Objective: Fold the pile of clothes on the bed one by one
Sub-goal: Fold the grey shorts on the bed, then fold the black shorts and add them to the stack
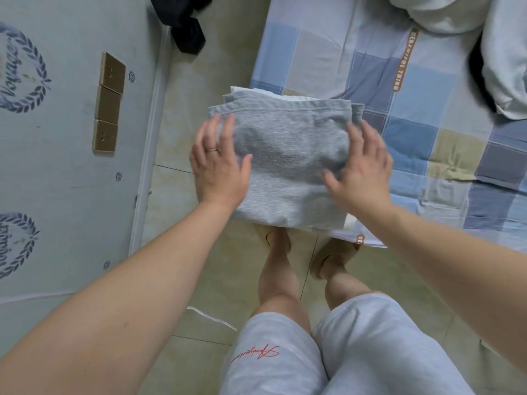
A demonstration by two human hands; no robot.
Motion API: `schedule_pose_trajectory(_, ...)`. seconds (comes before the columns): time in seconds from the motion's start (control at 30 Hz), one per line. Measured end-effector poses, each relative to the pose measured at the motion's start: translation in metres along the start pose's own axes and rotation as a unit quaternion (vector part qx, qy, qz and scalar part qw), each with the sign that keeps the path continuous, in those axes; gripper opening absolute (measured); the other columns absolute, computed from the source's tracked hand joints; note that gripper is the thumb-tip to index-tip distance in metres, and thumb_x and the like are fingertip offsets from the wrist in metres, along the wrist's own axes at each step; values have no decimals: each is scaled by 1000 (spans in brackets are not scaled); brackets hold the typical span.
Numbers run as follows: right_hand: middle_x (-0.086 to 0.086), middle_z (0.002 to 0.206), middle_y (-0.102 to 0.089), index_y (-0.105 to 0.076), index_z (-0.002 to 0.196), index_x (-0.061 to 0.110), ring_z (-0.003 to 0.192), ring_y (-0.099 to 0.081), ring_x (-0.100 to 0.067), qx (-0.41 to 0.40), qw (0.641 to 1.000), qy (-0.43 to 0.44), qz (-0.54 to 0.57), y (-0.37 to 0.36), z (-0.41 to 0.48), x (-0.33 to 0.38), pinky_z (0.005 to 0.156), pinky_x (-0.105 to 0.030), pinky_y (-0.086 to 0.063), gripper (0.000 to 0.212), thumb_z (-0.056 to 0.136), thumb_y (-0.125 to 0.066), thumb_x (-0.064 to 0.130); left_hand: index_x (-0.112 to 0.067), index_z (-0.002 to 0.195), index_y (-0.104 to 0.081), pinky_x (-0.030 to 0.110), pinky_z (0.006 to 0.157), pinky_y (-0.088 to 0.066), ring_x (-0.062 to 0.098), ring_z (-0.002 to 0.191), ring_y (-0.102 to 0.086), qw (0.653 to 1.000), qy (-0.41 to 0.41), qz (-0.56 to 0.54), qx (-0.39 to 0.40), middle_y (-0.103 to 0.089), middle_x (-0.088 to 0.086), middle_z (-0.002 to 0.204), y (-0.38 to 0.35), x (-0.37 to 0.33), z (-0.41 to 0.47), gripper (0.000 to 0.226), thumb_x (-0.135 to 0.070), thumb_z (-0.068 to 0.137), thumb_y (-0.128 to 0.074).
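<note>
Garment, grey knit point(285, 155), folded to a rectangle, lying on the near corner of the bed point(413, 115) atop a white folded piece point(256, 91) whose edge shows at the far side; left hand point(218, 169), ring on one finger, rests flat on the left border, fingers spread, gripping nothing; right hand point(362, 169), motion-blurred, lies likewise flat and released along the right border, nothing pinched.

Hazard, judged: stack sits at the very corner and seems to overhang toward the floor; a hard smoothing stroke or uneven press could slide it off or skew the top folds.

Surroundings: pale unfolded clothes point(456, 15) heaped at the far right of the bed, well apart, presumably next in turn; dark garment point(185, 27) by the wall; three brass wall plates point(109, 104) at left; reach to the heap runs across patchwork sheet.
</note>
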State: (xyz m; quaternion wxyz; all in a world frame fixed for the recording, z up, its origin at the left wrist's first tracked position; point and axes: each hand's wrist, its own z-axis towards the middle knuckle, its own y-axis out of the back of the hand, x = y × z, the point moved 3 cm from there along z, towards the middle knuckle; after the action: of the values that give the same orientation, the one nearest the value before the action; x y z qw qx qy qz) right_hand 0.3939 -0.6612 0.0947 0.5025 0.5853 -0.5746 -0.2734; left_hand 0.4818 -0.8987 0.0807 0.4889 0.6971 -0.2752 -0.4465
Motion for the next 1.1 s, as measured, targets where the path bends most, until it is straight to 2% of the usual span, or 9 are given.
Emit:
schedule_pose_trajectory(0.07, -6, 168, -9, -18, 159, 24, 155, -5, -30, 13, 991, 118, -68, -5, -4, 19, 123, -53, -5, 93, 82, -66, 43, -18, 156, -34, 51, 121, -22, 35, 151, -24, 993, -111, 37, 31, -27, 11, 164, -9, -13, 4, 72, -38, 93, -61)
schedule_pose_trajectory(0.13, -9, 169, -5, -19, 161, 22, 156, -1, -32, 36, 977, 179, -106, -19, -6, 32, 124, -53, 1, 93, 84, -64, 47, -25, 160, -21, 50, 125, -6, 31, 155, -7, 979, -159, 79, 103, -10, 7, 169, -26, -19, 9, 72, -43, 98, -52)
schedule_pose_trajectory(0.2, -12, 169, 0, -12, 162, 21, 156, 3, -34, 68, 966, 204, -141, -39, 0, 37, 124, -54, 4, 97, 86, -57, 60, -31, 161, -5, 48, 124, 6, 28, 156, 7, 965, -180, 120, 151, 6, 2, 170, -48, -14, 16, 73, -51, 101, -41)
schedule_pose_trajectory(0.3, -16, 168, 8, 1, 162, 22, 155, 7, -35, 77, 954, 216, -192, -69, 20, 27, 125, -54, 3, 105, 85, -36, 82, -34, 160, 6, 48, 124, 8, 27, 155, 14, 958, -194, 149, 148, 14, 1, 169, -75, -1, 25, 73, -59, 102, -29)
schedule_pose_trajectory(0.43, -20, 167, 8, 3, 162, 22, 155, 5, -36, 49, 950, 232, -202, -100, 46, 12, 125, -53, 3, 107, 83, -28, 88, -32, 161, 1, 51, 124, 5, 28, 154, 11, 960, -225, 139, 96, 10, 3, 168, -104, 10, 37, 71, -61, 101, -25)
schedule_pose_trajectory(0.67, -19, 168, 2, -4, 162, 25, 155, 1, -36, -4, 958, 249, -143, -138, 58, 0, 124, -55, 3, 104, 83, -36, 85, -29, 160, -18, 55, 124, 0, 34, 153, -5, 967, -241, 82, 27, -12, 11, 168, -137, 27, 40, 71, -55, 98, -41)
schedule_pose_trajectory(0.87, -15, 168, 9, 2, 162, 28, 156, 6, -31, 64, 958, 237, -146, -115, 57, 3, 125, -52, 3, 100, 85, -33, 82, -34, 160, 1, 52, 124, 5, 28, 154, 12, 968, -190, 131, 101, 11, 2, 168, -125, 13, 42, 74, -58, 97, -30)
schedule_pose_trajectory(0.97, -9, 168, 13, 5, 161, 32, 156, 7, -27, 145, 950, 229, -157, -87, 48, 3, 124, -53, 2, 96, 88, -44, 71, -34, 160, 4, 49, 124, 4, 26, 154, 17, 969, -132, 136, 159, 19, 0, 168, -104, -5, 34, 76, -53, 99, -38)
schedule_pose_trajectory(1.1, 2, 168, -5, -6, 160, 36, 155, -2, -20, 278, 935, 178, -129, -26, 23, -7, 121, -46, -13, 81, 95, -50, 53, -35, 160, 1, 46, 125, -3, 24, 156, 10, 960, -19, 59, 272, 16, 0, 168, -61, -41, 11, 79, -53, 99, -45)
